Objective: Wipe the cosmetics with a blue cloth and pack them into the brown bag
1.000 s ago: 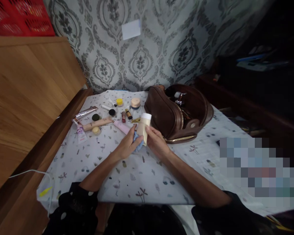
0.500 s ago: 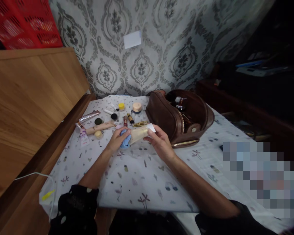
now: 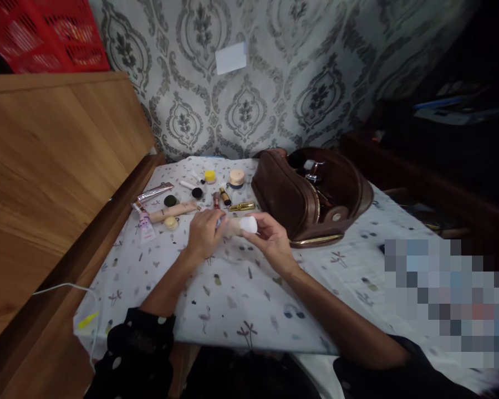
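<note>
Above the front half of the table, a cream-coloured tube [image 3: 233, 227] with a white cap [image 3: 248, 224] lies sideways between my hands. My right hand [image 3: 272, 241] pinches it at the cap end. The fingers of my left hand [image 3: 203, 233] are closed around the other end with a blue cloth, of which only a sliver shows. Just beyond my hands lie a gold lipstick-like tube [image 3: 242, 206], a small black-and-gold bottle [image 3: 225, 196] and a long beige tube [image 3: 174, 211].
An open brown leather bag [image 3: 280, 194] stands right of my hands with bottles inside. Several cosmetics, among them a peach jar [image 3: 237, 178] and a yellow-lidded jar [image 3: 209, 176], lie at the back left. A wooden panel [image 3: 66, 166] borders the left side.
The tube has turned so its white cap shows more plainly. My left hand has rolled over the blue cloth and now hides most of it. The view has shifted slightly.
</note>
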Demonstrator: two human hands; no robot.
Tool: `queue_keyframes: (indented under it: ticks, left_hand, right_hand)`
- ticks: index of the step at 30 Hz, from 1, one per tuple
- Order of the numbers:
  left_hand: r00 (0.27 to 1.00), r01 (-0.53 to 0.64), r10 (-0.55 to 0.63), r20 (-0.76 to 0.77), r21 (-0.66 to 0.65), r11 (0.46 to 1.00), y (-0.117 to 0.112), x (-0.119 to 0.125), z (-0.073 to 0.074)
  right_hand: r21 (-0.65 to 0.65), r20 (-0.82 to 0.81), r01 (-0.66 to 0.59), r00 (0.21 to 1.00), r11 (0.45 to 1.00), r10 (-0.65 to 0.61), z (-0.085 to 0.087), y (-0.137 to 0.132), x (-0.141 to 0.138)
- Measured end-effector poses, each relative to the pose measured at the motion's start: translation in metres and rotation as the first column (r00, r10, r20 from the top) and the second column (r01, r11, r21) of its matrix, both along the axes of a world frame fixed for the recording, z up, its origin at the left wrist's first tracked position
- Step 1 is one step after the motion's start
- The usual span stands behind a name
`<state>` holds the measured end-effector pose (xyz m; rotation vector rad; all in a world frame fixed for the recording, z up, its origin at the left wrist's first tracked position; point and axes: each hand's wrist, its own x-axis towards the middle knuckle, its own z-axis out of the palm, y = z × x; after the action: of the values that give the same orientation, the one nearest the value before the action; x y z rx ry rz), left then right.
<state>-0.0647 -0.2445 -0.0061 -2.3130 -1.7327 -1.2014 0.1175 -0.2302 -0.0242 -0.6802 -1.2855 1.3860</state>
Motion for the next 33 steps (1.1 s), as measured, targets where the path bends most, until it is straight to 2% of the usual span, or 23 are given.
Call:
queue_keyframes:
  ticks: [3, 5, 7, 9, 10, 12, 15, 17, 19, 20, 22, 24, 26, 27, 29, 31, 33]
  left_hand:
    - [0.963, -0.122, 0.142, 0.228, -0.099, 0.988, 0.010, -0.013, -0.004]
    - [0.876, -0.092, 0.149, 0.459, -0.143, 0.985, 0.013, -0.011, -0.009]
    - [0.714, 0.013, 0.129, 0.688, -0.198, 0.980, 0.014, -0.001, -0.016]
    - [0.521, 0.143, 0.143, 0.842, -0.251, 0.958, 0.014, 0.010, -0.023]
    - [0.440, 0.192, 0.155, 0.885, -0.261, 0.946, 0.014, 0.014, -0.025]
    - [0.329, 0.217, 0.176, 0.928, -0.256, 0.942, 0.016, 0.018, -0.028]
    - [0.276, 0.130, 0.196, 0.941, -0.238, 0.962, 0.020, 0.013, -0.026]
    - [0.286, 0.095, 0.213, 0.934, -0.249, 0.964, 0.023, 0.008, -0.023]
    - [0.347, 0.076, 0.233, 0.909, -0.275, 0.958, 0.022, 0.004, -0.021]
    - [0.411, 0.049, 0.234, 0.881, -0.277, 0.959, 0.021, 0.002, -0.020]
    - [0.607, -0.074, 0.208, 0.767, -0.206, 0.976, 0.016, 0.002, -0.018]
    - [0.824, -0.182, 0.158, 0.544, -0.009, 0.983, 0.009, 0.003, -0.015]
    - [0.969, -0.127, 0.079, 0.236, 0.193, 0.973, 0.002, 0.007, -0.014]
    - [0.997, -0.045, 0.027, 0.075, 0.247, 0.968, 0.000, 0.009, -0.013]
    - [0.981, 0.110, -0.061, -0.182, 0.271, 0.956, -0.001, 0.011, -0.011]
    - [0.952, 0.158, -0.074, -0.296, 0.273, 0.949, 0.000, 0.010, -0.007]
    - [0.949, 0.142, -0.045, -0.312, 0.296, 0.945, 0.003, 0.009, -0.002]
  right_hand:
    - [-0.053, -0.088, 0.035, 0.995, 0.998, -0.040, 0.002, 0.001, -0.001]
    - [-0.082, -0.145, 0.059, 0.987, 0.995, -0.071, 0.001, 0.001, -0.003]
    - [-0.095, -0.151, 0.092, 0.983, 0.991, -0.106, -0.002, 0.001, -0.005]
    - [-0.065, -0.072, 0.134, 0.988, 0.989, -0.138, -0.008, 0.000, -0.007]
    - [-0.032, -0.008, 0.147, 0.989, 0.989, -0.147, -0.011, 0.000, -0.007]
    - [0.048, 0.135, 0.151, 0.978, 0.987, -0.156, -0.016, -0.002, -0.007]
    - [0.220, 0.283, 0.132, 0.940, 0.967, -0.192, -0.017, -0.005, -0.004]
    - [0.364, 0.330, 0.097, 0.917, 0.926, -0.226, -0.015, -0.008, -0.002]
    - [0.454, 0.357, 0.061, 0.902, 0.889, -0.244, -0.014, -0.009, 0.000]
    - [0.458, 0.357, 0.071, 0.898, 0.886, -0.257, -0.014, -0.008, 0.000]
    - [0.380, 0.333, 0.145, 0.900, 0.914, -0.281, -0.015, -0.006, -0.002]
    - [0.211, 0.278, 0.203, 0.925, 0.956, -0.258, -0.016, -0.004, -0.005]
    - [0.055, 0.228, 0.155, 0.960, 0.986, -0.164, -0.014, -0.003, -0.008]
    - [0.009, 0.214, 0.106, 0.971, 0.994, -0.105, -0.012, -0.003, -0.009]
    - [-0.036, 0.198, 0.029, 0.980, 0.999, -0.022, -0.007, -0.005, -0.009]
    - [-0.082, 0.180, -0.019, 0.983, 0.996, 0.034, -0.002, -0.007, -0.005]
    - [-0.135, 0.154, -0.061, 0.985, 0.989, 0.081, 0.001, -0.008, 0.001]
